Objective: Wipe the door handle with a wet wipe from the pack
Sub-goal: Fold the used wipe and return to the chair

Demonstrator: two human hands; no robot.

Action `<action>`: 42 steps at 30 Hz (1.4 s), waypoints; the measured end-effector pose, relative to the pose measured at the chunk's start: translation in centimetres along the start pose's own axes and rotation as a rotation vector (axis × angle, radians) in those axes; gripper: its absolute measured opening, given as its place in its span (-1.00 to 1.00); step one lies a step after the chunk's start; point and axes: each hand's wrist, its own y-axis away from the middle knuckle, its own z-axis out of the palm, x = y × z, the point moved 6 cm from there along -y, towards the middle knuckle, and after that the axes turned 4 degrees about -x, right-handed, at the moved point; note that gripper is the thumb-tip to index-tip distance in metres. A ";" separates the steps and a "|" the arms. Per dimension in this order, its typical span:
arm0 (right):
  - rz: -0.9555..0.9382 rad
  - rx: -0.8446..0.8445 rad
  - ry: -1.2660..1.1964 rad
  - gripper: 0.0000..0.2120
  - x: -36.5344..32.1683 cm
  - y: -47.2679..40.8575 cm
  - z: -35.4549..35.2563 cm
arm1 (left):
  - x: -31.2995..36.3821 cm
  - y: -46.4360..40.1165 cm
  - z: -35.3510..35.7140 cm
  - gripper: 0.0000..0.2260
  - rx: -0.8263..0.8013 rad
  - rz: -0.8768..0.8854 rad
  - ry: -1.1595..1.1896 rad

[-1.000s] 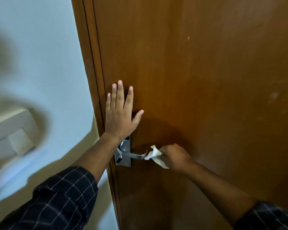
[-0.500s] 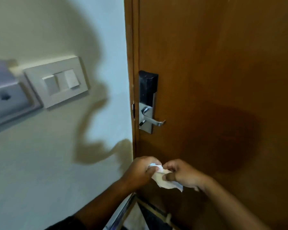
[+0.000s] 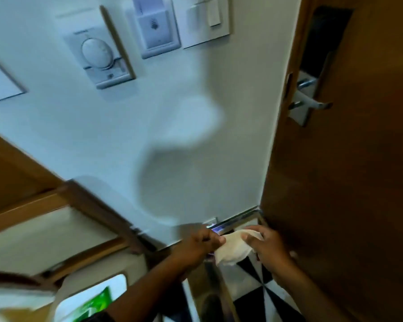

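A crumpled white wet wipe [image 3: 232, 249] is held between both hands low in the view. My left hand [image 3: 199, 244] pinches its left end, and my right hand [image 3: 268, 248] grips its right side. The silver lever door handle [image 3: 312, 102] sits on its metal plate on the brown wooden door [image 3: 349, 182], far above and right of the hands, untouched. A green wet wipe pack [image 3: 96, 303] lies at the bottom left on a white surface.
On the pale wall [image 3: 172, 112] hang a round-dial thermostat [image 3: 98, 54], a key-card holder [image 3: 157, 26] and a light switch [image 3: 207, 19]. Wooden trim [image 3: 44, 201] runs at the left. A black-and-white tiled floor [image 3: 254, 282] shows below the hands.
My hands left the door and handle and came together low, both holding the wipe. The view swung left and down, so the handle now sits at the upper right.
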 end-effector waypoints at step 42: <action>0.420 -0.109 0.435 -0.82 23.4 8.3 49.2 | -44.3 15.4 -29.4 -0.83 0.238 -0.421 -0.143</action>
